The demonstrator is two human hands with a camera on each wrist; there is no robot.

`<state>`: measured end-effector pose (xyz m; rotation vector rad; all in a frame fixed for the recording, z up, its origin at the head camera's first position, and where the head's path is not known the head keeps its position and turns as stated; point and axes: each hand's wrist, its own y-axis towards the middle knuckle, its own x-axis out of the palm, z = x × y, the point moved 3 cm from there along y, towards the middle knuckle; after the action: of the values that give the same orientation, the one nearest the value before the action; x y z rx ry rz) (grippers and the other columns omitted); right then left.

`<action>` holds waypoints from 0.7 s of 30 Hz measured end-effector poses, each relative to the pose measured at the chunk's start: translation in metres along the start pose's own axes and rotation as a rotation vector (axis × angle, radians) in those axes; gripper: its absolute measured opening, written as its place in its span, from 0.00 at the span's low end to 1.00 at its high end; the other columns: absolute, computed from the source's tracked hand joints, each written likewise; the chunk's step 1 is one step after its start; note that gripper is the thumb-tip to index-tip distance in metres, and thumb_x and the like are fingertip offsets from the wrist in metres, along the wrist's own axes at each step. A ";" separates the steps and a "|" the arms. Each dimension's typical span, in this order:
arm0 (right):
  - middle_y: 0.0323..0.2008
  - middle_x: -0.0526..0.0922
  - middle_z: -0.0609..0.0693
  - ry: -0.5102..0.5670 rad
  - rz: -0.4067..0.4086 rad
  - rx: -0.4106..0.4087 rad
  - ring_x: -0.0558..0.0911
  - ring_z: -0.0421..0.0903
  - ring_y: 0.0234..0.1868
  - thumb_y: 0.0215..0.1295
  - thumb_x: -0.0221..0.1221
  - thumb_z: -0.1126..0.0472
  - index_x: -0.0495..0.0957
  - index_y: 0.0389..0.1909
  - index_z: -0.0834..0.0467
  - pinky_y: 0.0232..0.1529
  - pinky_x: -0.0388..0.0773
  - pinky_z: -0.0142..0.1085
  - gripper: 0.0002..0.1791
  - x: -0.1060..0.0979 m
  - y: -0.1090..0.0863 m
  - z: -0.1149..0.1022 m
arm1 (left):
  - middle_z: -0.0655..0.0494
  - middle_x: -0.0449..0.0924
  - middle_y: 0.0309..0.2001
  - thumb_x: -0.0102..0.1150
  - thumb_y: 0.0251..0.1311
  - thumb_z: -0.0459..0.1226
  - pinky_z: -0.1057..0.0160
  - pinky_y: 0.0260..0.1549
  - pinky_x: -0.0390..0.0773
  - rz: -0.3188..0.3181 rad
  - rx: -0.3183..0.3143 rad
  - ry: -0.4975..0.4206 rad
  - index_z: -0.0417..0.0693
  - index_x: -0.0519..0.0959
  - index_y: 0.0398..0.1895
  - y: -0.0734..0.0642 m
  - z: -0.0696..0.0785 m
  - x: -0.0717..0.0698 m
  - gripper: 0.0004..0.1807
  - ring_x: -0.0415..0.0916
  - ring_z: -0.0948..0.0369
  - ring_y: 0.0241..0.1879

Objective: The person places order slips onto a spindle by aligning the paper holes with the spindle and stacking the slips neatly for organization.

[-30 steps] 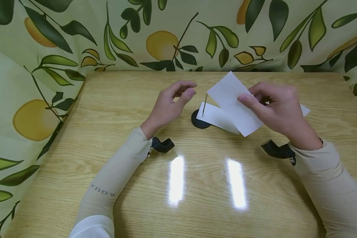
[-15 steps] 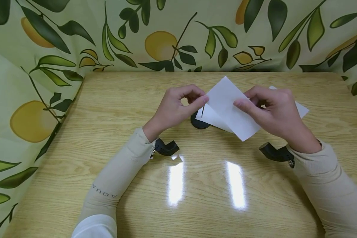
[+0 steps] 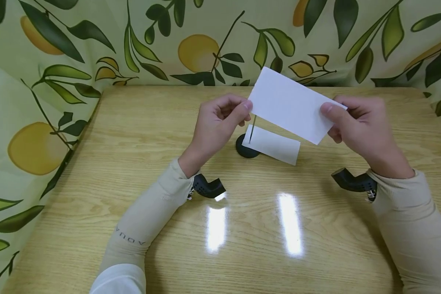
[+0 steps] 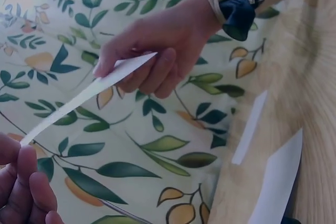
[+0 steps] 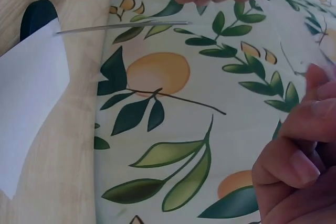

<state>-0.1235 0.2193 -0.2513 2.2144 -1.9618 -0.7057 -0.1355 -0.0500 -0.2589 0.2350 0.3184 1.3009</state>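
Note:
Between both hands a white slip of paper (image 3: 290,104) is held up above the table. My left hand (image 3: 220,126) pinches its left edge near the lower corner, thumb in front. At the opposite end my right hand (image 3: 367,134) pinches the slip, with the thumb on its face and fingers behind. Below stands a paper spike with a thin metal rod (image 3: 254,127) and a round black base (image 3: 247,152). Another white slip (image 3: 279,146) is pierced by the rod near its left end and lies low over the base. The rod's top is hidden behind the held slip in the head view.
On the wooden table (image 3: 150,122), one more white slip (image 4: 250,129) lies flat, hidden behind my right hand in the head view. Leaf-and-fruit patterned cloth (image 3: 198,53) borders the back and left. Black wrist cameras (image 3: 209,186) stick out under both sleeves.
My left hand has come over to the slip and now pinches its left edge. The slip has been raised and turned lengthwise, while my right hand has moved right.

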 end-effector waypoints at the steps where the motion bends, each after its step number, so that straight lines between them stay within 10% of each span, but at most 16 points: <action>1: 0.12 0.75 0.44 0.047 0.010 0.014 0.67 0.41 0.12 0.66 0.56 0.70 0.79 0.23 0.68 0.12 0.57 0.34 0.11 -0.001 0.001 0.001 | 0.64 0.80 0.26 0.56 0.65 0.36 0.63 0.31 0.78 0.002 -0.004 0.002 0.37 0.81 0.35 0.000 -0.001 0.001 0.10 0.76 0.55 0.29; 21: 0.15 0.72 0.44 -0.141 0.028 0.234 0.69 0.43 0.15 0.70 0.56 0.54 0.79 0.27 0.64 0.17 0.67 0.33 0.18 -0.003 0.007 0.023 | 0.56 0.77 0.28 0.54 0.68 0.39 0.68 0.25 0.67 -0.052 -0.083 0.161 0.42 0.80 0.28 0.005 -0.027 0.004 0.12 0.68 0.59 0.25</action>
<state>-0.1397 0.2257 -0.2682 2.3165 -2.2444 -0.6769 -0.1487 -0.0453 -0.2826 0.0517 0.4040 1.2810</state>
